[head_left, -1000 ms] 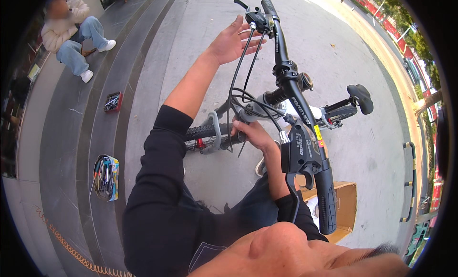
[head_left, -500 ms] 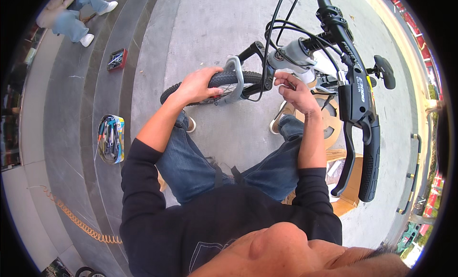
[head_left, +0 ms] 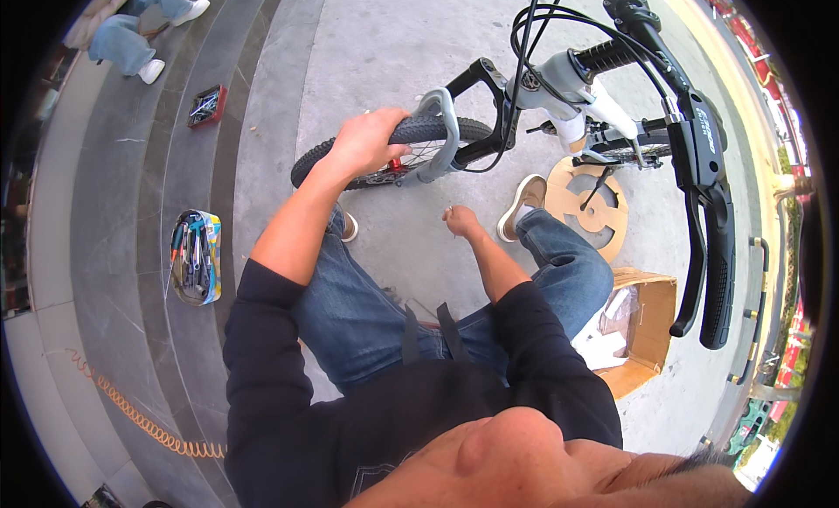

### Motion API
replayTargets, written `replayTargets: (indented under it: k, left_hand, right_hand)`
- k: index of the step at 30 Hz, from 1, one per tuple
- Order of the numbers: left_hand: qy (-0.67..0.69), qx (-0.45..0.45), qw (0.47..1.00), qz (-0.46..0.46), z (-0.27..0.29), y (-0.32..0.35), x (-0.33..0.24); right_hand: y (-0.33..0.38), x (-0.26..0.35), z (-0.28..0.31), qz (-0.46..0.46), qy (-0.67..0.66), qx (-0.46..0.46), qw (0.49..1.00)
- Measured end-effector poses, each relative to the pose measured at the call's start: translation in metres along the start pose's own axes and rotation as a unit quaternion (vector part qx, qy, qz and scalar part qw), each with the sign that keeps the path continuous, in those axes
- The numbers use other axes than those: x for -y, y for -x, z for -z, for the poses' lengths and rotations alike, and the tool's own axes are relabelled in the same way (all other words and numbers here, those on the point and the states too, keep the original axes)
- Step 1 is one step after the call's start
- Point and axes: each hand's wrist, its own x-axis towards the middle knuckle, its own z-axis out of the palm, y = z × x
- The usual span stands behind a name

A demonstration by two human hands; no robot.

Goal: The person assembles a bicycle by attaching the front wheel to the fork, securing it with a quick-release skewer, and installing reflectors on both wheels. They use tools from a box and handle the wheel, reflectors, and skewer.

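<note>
A bicycle front wheel [head_left: 313, 163] with a knobby black tyre lies in front of me, between the legs of the fork [head_left: 491, 95] with its grey arch [head_left: 449, 116]. My left hand [head_left: 370, 144] is wrapped over the top of the tyre, thumb on the near side by the spokes. My right hand [head_left: 461, 221] is closed in the air above the ground, apart from the bicycle. Something tiny and pale may be between its fingertips, too small to name. Up at the right is the handlebar grip [head_left: 718, 289] with its brake lever [head_left: 692, 267] and black cables.
On the dark step to the left stand a tin of hand tools [head_left: 197, 259] and a red box of small metal parts [head_left: 208, 106]. A coiled orange hose [head_left: 144, 416] trails below. At right are a cardboard disc [head_left: 612, 215] and a cardboard box [head_left: 660, 324]. A seated person's legs [head_left: 122, 43] show upper left.
My right hand has left the area by the fork and come down toward me, now closed. The handlebar and fork have swung a little to the right. My left hand stays on the tyre.
</note>
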Motion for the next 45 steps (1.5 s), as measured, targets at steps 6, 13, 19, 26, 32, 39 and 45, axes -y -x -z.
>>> replayTargets:
  k: [6, 13, 19, 26, 32, 39, 45]
  left_hand:
    - [0.022, -0.023, 0.999, -0.009, -0.001, 0.001, 0.001]
    - [0.017, -0.029, 0.999, -0.005, -0.004, 0.000, -0.002]
    - [0.016, -0.022, 1.000, -0.004, -0.003, 0.000, -0.002]
    - [0.009, -0.034, 0.999, -0.012, -0.007, -0.001, 0.002]
    - [0.004, -0.040, 0.999, -0.020, -0.008, -0.001, 0.004]
    - [0.004, -0.024, 1.000, 0.000, -0.005, 0.000, -0.001]
    - [0.015, -0.029, 0.999, -0.001, -0.003, 0.001, -0.004]
  right_hand:
    - [-0.009, 0.002, -0.033, 0.016, 0.111, -0.158, 0.981]
    - [-0.027, 0.004, -0.011, -0.007, -0.187, -0.106, 0.977]
    - [-0.032, 0.020, -0.011, 0.035, -0.375, -0.172, 0.910]
    - [-0.041, 0.026, -0.019, 0.058, -0.494, -0.159, 0.853]
    - [-0.041, 0.028, -0.019, 0.063, -0.503, -0.125, 0.853]
    - [-0.050, 0.025, -0.014, 0.068, -0.465, -0.124, 0.874]
    - [-0.052, 0.031, -0.021, 0.113, -0.319, -0.199, 0.920]
